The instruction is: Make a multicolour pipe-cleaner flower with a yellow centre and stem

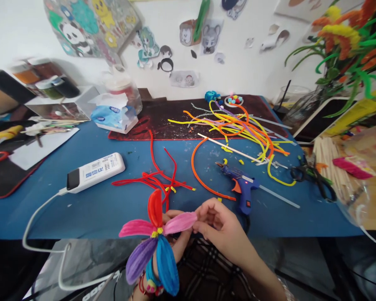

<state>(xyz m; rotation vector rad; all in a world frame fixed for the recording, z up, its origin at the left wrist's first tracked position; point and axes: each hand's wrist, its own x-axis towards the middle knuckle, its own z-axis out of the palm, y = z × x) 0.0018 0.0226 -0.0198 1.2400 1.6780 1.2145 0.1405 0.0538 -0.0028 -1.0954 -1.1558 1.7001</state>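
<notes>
A pipe-cleaner flower (157, 232) with red, pink, light pink, blue and purple petals and a yellow centre is held over the table's front edge. Behind it my left hand (179, 242) grips the flower from the back, its fingers partly hidden by the petals. My right hand (217, 228) pinches the tip of the light pink petal (180, 223) between thumb and fingers. Red pipe cleaners (156, 177) lie just beyond the flower. A blue glue gun (245, 190) with a lit red light rests to the right, beside a curved orange pipe cleaner (196, 171).
Yellow and orange pipe cleaners (244, 129) are piled at the back right. Black scissors (316, 177) lie at right near wooden sticks (327, 159). A white power bank (95, 172) with a cable sits left, a tissue pack (114, 117) behind it.
</notes>
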